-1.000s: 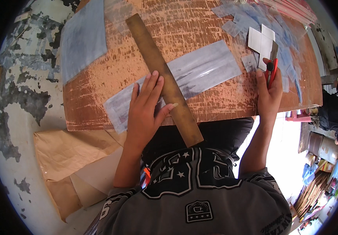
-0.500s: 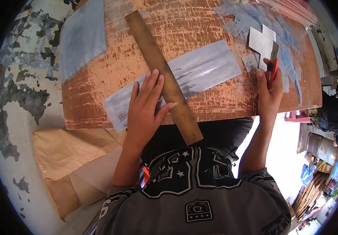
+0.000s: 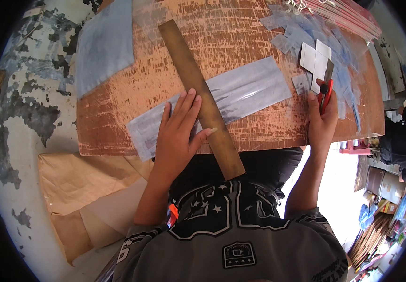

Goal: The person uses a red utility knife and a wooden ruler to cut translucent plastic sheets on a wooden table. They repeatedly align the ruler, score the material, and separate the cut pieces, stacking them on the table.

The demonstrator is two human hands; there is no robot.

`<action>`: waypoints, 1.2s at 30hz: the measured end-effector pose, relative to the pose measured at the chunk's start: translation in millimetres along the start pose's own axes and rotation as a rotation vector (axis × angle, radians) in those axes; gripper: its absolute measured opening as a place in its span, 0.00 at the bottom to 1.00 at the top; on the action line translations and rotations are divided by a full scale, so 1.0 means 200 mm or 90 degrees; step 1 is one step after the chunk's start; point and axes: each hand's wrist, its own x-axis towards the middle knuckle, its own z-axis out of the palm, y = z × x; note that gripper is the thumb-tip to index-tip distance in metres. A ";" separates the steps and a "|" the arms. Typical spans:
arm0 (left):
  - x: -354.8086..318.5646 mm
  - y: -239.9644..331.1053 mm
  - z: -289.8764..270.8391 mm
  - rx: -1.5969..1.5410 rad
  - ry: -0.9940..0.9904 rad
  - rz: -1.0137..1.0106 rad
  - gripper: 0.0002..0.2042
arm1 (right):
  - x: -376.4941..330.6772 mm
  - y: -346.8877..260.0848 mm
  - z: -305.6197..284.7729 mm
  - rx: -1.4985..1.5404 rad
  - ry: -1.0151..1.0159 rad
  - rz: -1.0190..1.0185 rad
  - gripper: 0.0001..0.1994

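My left hand (image 3: 177, 129) lies flat with fingers stretched, fingertips and thumb pressing on a long brown ruler-like strip (image 3: 198, 89). This straightedge lies slantwise across a bluish clear plastic sheet (image 3: 250, 87), and its lower end sticks out past the table's near edge. Part of the sheet is hidden under the hand and the strip. On the right, my right hand (image 3: 323, 115) is closed round a red utility knife (image 3: 326, 91), its dark blade pointing away from me. The knife is over some folded white card pieces (image 3: 315, 57), near small cut plastic squares (image 3: 285, 43).
The scratched brown wooden table (image 3: 113, 127) carries a larger plastic sheet (image 3: 104, 49) at far left. Pink stick-like lengths (image 3: 344, 16) lie at far right. Brown paper (image 3: 85, 181) sits below the left edge, beside a peeling wall (image 3: 29, 103). A person (image 3: 400, 141) is at far right.
The whole view has shifted slightly, so the table things sit a little lower in the picture. Both hands keep nearly the same places on the straightedge and the knife.
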 end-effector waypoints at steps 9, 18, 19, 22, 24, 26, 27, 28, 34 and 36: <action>0.00 0.01 0.00 -0.007 0.005 0.003 0.35 | 0.00 -0.02 0.00 -0.009 0.000 0.028 0.21; -0.01 -0.01 0.02 0.023 0.025 0.009 0.28 | -0.01 -0.01 0.00 -0.019 0.003 0.022 0.21; -0.02 -0.01 0.02 0.024 0.029 0.008 0.28 | -0.01 -0.01 -0.01 -0.021 -0.001 0.033 0.21; -0.02 -0.01 0.04 0.030 0.043 0.013 0.27 | -0.01 0.00 0.00 0.003 0.015 -0.002 0.21; -0.02 -0.02 0.05 0.040 0.051 0.019 0.26 | -0.01 0.00 0.00 -0.009 0.014 -0.005 0.21; -0.01 -0.02 0.06 0.036 0.061 0.027 0.25 | -0.02 0.00 0.00 -0.020 0.022 0.003 0.21; -0.01 -0.02 0.06 0.036 0.065 0.026 0.25 | -0.01 0.02 0.01 -0.032 0.021 0.000 0.22; -0.01 -0.02 0.06 0.036 0.069 0.027 0.25 | 0.00 0.02 0.01 -0.025 0.024 -0.008 0.21; -0.01 -0.04 0.08 0.031 0.077 0.026 0.23 | 0.00 -0.01 0.01 -0.006 0.020 -0.006 0.20; -0.01 -0.05 0.08 0.031 0.088 0.033 0.23 | 0.00 0.01 0.01 -0.002 0.026 -0.026 0.19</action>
